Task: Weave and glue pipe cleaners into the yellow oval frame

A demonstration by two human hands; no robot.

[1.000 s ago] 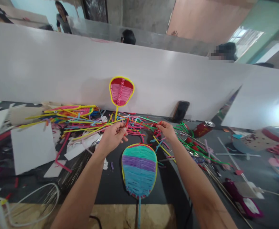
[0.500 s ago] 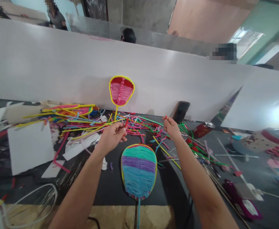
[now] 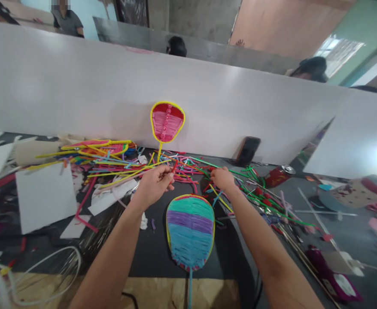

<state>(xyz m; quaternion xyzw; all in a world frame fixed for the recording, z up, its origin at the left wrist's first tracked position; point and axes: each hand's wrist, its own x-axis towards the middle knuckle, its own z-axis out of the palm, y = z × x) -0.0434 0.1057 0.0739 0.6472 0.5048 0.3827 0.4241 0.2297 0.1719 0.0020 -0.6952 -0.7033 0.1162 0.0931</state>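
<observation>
My left hand pinches a short red pipe cleaner piece, which sticks up from the fingertips. My right hand is low over the pile, fingers closed, with a bit of red at the tips; loose red pieces lie close by, so its outline is unclear. Between my forearms a paddle-shaped fan lies flat, wrapped in green, purple and blue pipe cleaners, with a yellow rim and blue handle. Behind my hands a smaller pink and red fan with a yellow edge and a row of beads leans upright against the white board.
Loose coloured pipe cleaners spread along the board. A phone leans there, near a red can. White card lies left, a purple glue gun right. People are beyond the board.
My right hand has moved down and left, from above the table to the loose pieces. My left hand keeps its pinch on the red piece. The camera view has shifted slightly.
</observation>
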